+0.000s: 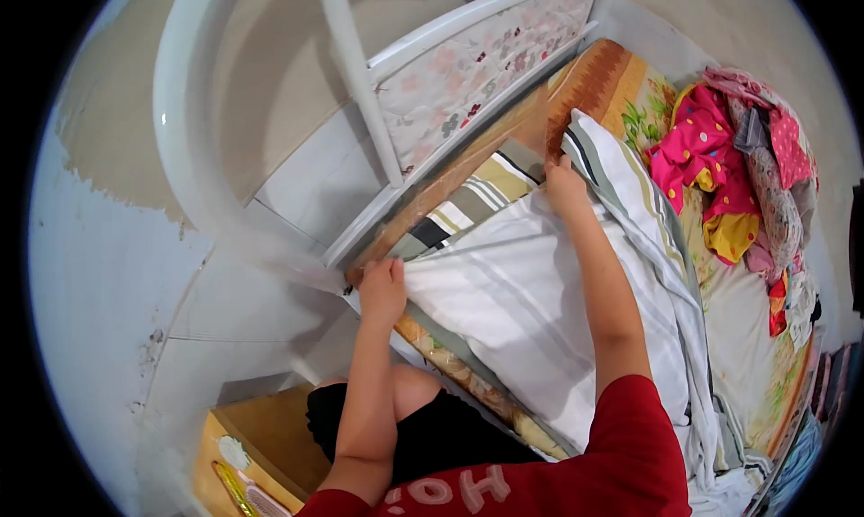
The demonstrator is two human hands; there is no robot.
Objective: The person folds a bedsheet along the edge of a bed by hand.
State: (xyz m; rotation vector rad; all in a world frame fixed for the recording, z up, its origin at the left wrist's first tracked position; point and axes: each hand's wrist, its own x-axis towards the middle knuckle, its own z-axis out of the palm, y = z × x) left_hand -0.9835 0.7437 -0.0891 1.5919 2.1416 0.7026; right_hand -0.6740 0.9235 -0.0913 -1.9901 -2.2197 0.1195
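Observation:
A white sheet (504, 292) with grey, olive and black stripes lies partly folded over on the bed, its pale side up in the middle. My left hand (382, 292) pinches the sheet's corner at the near end of the headboard. Farther along, my right hand (564, 186) is closed on the sheet's edge, near a striped flap that stands up. Between my hands a striped part of the sheet (477, 197) shows beside the brown mattress border (589, 76). My fingertips are partly hidden by the cloth.
A white metal bed frame with a floral panel (477, 76) runs along the top. Piled clothes (711, 157), pink, yellow and patterned, lie on the floral mattress (733, 337) at the right. An open wooden drawer (270, 427) is at the lower left, by my bent knee.

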